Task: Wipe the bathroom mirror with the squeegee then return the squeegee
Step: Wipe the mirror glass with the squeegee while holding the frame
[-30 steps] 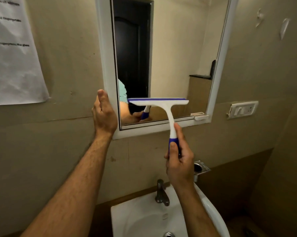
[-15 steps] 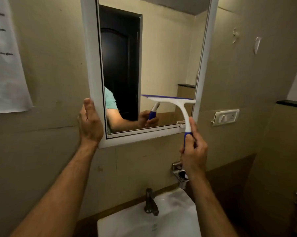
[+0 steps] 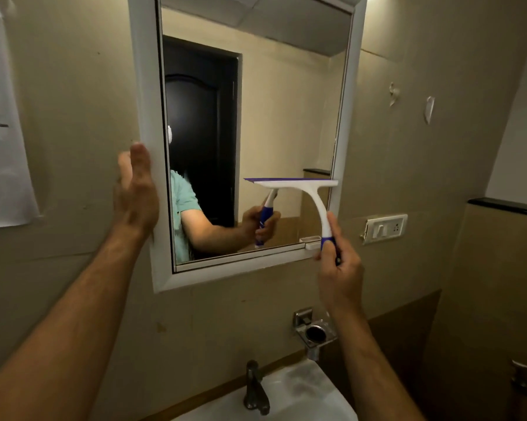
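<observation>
A white-framed bathroom mirror (image 3: 286, 117) hangs on the beige wall. My right hand (image 3: 338, 265) grips the blue grip of a white squeegee (image 3: 298, 185), its blue-edged blade level against the lower right part of the glass, reaching the right frame. My left hand (image 3: 136, 189) lies flat, fingers straight, against the outer left edge of the mirror frame (image 3: 148, 147). The glass reflects a dark door, my arm and the squeegee.
A white sink (image 3: 301, 396) with a metal tap (image 3: 254, 387) sits below. A chrome holder (image 3: 315, 332) is fixed to the wall under my right wrist. A switch plate (image 3: 385, 227) is right of the mirror, a paper notice (image 3: 1, 132) at far left.
The squeegee has shifted from the lower left of the glass to the lower right. My left hand slid up the left frame edge. The view has tilted upward, showing more mirror.
</observation>
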